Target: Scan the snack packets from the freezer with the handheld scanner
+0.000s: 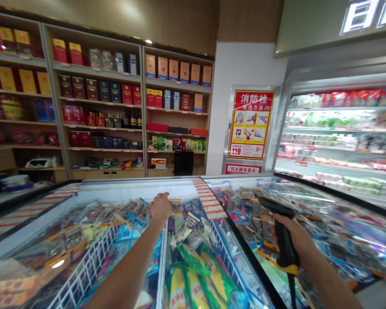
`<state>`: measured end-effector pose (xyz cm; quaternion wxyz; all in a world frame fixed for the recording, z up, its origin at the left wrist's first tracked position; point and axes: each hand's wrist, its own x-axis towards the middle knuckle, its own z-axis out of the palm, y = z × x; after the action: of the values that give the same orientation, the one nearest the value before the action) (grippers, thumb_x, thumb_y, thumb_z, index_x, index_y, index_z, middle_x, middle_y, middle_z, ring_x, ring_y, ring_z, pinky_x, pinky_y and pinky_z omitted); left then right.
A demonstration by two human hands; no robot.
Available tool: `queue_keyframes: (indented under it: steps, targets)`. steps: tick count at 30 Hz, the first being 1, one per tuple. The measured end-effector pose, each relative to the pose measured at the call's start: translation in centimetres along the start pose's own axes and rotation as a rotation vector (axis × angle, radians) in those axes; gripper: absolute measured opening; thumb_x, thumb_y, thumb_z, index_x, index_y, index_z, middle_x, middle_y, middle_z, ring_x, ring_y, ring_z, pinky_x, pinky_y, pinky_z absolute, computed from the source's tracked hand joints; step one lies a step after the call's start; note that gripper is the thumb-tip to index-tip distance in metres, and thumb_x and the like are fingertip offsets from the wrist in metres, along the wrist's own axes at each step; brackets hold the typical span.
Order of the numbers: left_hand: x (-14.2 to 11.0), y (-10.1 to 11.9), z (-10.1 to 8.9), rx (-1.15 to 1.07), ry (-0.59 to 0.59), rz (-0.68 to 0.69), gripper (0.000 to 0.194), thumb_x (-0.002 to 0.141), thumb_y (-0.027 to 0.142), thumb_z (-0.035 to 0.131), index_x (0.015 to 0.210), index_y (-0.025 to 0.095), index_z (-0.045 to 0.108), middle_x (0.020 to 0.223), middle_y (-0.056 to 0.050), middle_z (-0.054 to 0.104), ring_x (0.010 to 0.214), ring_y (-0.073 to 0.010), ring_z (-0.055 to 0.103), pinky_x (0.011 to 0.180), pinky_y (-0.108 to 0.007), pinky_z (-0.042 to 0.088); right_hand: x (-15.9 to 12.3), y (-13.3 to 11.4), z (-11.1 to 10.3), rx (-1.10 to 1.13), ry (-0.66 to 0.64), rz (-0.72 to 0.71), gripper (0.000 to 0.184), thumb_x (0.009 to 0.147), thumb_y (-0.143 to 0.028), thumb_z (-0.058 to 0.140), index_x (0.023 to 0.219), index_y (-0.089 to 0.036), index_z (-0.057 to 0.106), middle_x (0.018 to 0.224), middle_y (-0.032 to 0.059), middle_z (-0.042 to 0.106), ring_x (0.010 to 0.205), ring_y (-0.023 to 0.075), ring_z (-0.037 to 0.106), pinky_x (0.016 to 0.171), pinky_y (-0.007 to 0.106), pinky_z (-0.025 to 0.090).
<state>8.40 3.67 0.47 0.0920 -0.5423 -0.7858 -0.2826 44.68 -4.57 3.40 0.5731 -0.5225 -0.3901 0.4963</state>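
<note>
My left hand (161,208) reaches to the far part of an open chest freezer (116,187). Its fingers are curled in above packets near a white wire divider (162,257); what they hold, if anything, is hidden. My right hand (298,240) grips a black handheld barcode scanner (285,240) by its handle, with the scanner's head pointing forward and left. A cable runs down from the handle. Below and right of my left hand lie green and yellow bags of corn (197,283) and mixed packets (189,225).
A second freezer section with brown packets (251,210) lies under the scanner. A dark frame rail (244,244) divides the sections. Wooden shelves (103,105) with boxes stand behind, beside a red fire-hydrant sign (251,124) and a lit refrigerated display (337,141).
</note>
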Motion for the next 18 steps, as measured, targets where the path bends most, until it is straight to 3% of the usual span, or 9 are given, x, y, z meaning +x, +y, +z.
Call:
queue_keyframes:
  steps: [3, 6, 12, 15, 18]
  targets:
    - [-0.8, 2.1, 0.3, 0.013, 0.084, 0.068, 0.039, 0.074, 0.016, 0.039, 0.11, 0.021, 0.053, 0.115, -0.008, 0.053, 0.103, -0.0245, 0.048, 0.087, -0.04, 0.033, -0.2, -0.4, -1.2, -0.002, 0.055, -0.012, 0.022, 0.066, -0.037, 0.062, 0.061, -0.017, 0.056, 0.043, -0.0002, 0.057, 0.035, 0.0123, 0.05, 0.033, 0.022, 0.038]
    - [-2.2, 6.1, 0.8, -0.084, 0.066, 0.148, 0.038, 0.073, 0.02, 0.043, 0.11, 0.021, 0.053, 0.118, -0.007, 0.052, 0.105, -0.0233, 0.047, 0.09, -0.039, 0.031, -0.3, -0.3, -2.4, -0.001, 0.084, -0.021, 0.022, 0.066, -0.038, 0.062, 0.062, -0.017, 0.054, 0.043, -0.0008, 0.056, 0.035, 0.0118, 0.049, 0.032, 0.022, 0.037]
    - [-5.9, 15.1, 2.8, -0.404, -0.188, 0.32, 0.033, 0.074, 0.025, 0.047, 0.104, 0.02, 0.057, 0.113, -0.007, 0.056, 0.106, -0.0223, 0.048, 0.089, -0.035, 0.033, -0.5, 0.2, -4.0, 0.028, 0.084, -0.011, 0.024, 0.065, -0.038, 0.063, 0.071, -0.016, 0.058, 0.045, -0.001, 0.057, 0.037, 0.0123, 0.049, 0.033, 0.022, 0.038]
    - [-8.0, 18.9, 4.1, -0.551, -0.31, 0.319, 0.027, 0.073, 0.032, 0.05, 0.095, 0.019, 0.061, 0.102, -0.01, 0.06, 0.099, -0.0254, 0.052, 0.083, -0.036, 0.037, -0.7, 0.2, -4.8, 0.005, 0.112, -0.008, 0.024, 0.066, -0.039, 0.062, 0.07, -0.016, 0.058, 0.044, -0.0009, 0.056, 0.036, 0.0118, 0.048, 0.032, 0.022, 0.037]
    - [-10.4, 22.1, 5.0, -0.607, -0.348, 0.322, 0.031, 0.071, 0.042, 0.052, 0.085, 0.018, 0.063, 0.093, -0.013, 0.062, 0.091, -0.0283, 0.055, 0.078, -0.038, 0.038, -1.1, 0.1, -5.9, -0.005, 0.149, -0.02, 0.025, 0.066, -0.04, 0.062, 0.069, -0.015, 0.058, 0.044, -0.0004, 0.056, 0.037, 0.0115, 0.049, 0.033, 0.021, 0.036]
